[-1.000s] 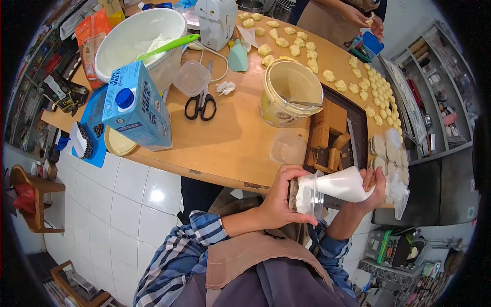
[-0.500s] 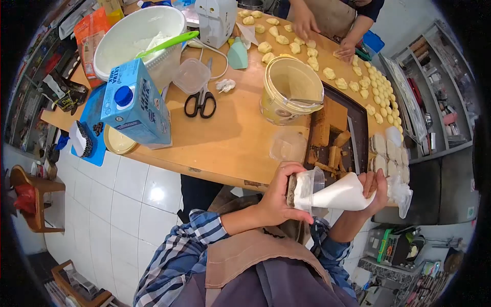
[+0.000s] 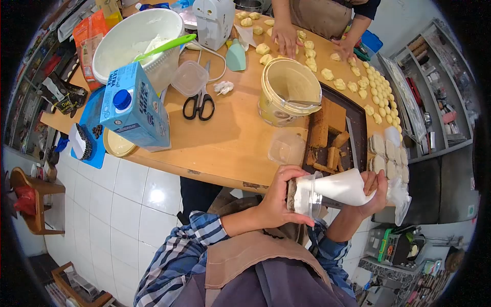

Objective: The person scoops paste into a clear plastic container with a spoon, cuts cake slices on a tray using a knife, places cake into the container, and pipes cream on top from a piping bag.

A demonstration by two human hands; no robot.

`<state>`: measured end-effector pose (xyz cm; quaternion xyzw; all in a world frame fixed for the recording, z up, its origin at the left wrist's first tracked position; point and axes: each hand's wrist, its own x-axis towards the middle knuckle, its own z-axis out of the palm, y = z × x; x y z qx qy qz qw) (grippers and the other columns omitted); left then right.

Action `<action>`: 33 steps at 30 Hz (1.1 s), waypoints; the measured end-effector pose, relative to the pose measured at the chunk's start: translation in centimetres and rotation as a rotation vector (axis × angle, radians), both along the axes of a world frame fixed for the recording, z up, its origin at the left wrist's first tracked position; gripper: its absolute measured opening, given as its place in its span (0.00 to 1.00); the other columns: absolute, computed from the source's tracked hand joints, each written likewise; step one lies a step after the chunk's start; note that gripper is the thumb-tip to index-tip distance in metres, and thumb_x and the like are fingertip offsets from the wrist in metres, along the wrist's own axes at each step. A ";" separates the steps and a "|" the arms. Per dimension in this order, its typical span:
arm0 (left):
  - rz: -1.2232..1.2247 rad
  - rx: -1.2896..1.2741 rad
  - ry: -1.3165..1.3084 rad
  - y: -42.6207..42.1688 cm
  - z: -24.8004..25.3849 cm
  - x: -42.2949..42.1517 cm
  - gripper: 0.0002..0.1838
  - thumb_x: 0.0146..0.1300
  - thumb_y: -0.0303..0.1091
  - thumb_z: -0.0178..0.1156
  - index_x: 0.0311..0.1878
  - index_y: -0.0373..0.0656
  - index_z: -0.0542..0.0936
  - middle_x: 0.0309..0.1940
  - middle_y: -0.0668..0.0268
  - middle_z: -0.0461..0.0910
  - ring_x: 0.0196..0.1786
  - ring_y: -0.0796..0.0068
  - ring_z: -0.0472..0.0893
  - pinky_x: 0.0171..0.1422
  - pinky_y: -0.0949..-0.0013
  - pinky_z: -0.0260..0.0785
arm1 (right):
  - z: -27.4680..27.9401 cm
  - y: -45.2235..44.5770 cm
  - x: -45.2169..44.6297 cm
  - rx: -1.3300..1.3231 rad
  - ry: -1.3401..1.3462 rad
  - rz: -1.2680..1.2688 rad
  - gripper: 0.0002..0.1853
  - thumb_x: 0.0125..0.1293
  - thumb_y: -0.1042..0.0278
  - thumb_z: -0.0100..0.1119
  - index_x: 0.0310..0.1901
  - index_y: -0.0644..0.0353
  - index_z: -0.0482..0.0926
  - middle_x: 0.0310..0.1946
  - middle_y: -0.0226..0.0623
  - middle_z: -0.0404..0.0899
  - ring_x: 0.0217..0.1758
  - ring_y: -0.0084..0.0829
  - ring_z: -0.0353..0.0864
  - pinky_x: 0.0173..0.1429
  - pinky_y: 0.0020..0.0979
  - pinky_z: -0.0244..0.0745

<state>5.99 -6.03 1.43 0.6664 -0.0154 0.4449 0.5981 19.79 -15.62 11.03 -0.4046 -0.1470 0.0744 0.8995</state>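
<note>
My left hand (image 3: 279,200) is wrapped round a clear plastic cup (image 3: 307,196), tilted on its side, with brown and white layers inside. My right hand (image 3: 372,194) grips the gathered end of a piping bag (image 3: 343,187) full of white cream. The bag's narrow end points left into the cup's mouth; its tip is hidden. Just beyond my hands, a dark tray (image 3: 362,123) holds brown cake pieces (image 3: 335,115). An empty clear container (image 3: 285,146) and a cream-coloured tub (image 3: 289,92) stand beside the tray.
A milk carton (image 3: 136,110), scissors (image 3: 198,105), a white bowl (image 3: 110,47) with a green spatula (image 3: 169,46) and a mixer (image 3: 214,23) occupy the table's left part. Dough pieces (image 3: 327,74) lie at the back, where a co-worker's hands (image 3: 285,38) rest on the table.
The piping bag has shifted slightly against the cup, which my left hand still holds. Across the table, the co-worker's hands have come down to the dough and spread over the tabletop.
</note>
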 end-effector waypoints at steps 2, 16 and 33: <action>-0.003 -0.003 -0.010 -0.1 0.0 0.1 0.54 0.30 0.49 0.80 0.59 0.42 0.57 0.52 0.57 0.61 0.56 0.62 0.64 0.62 0.62 0.57 | -0.1 -0.1 0.1 -0.005 -0.014 -0.019 0.18 0.67 0.72 0.38 0.17 0.51 0.58 0.06 0.26 0.53 0.09 0.19 0.50 0.16 0.23 0.54; -0.594 -0.986 0.037 0.0 -0.1 0.0 0.44 0.53 0.74 0.41 0.59 0.45 0.56 0.50 0.55 0.70 0.51 0.57 0.76 0.56 0.54 0.71 | 1.6 -3.2 -1.5 -0.199 -0.458 -0.396 0.14 0.67 0.72 0.39 0.21 0.56 0.60 0.09 0.27 0.50 0.13 0.20 0.51 0.21 0.25 0.54; -0.434 -0.778 0.153 -0.4 0.2 -0.3 0.42 0.56 0.72 0.44 0.58 0.42 0.59 0.51 0.64 0.68 0.55 0.75 0.70 0.59 0.70 0.64 | 2.6 -1.5 -5.2 -0.389 -0.792 -0.285 0.20 0.61 0.68 0.48 0.11 0.60 0.65 0.09 0.37 0.66 0.16 0.31 0.66 0.23 0.30 0.65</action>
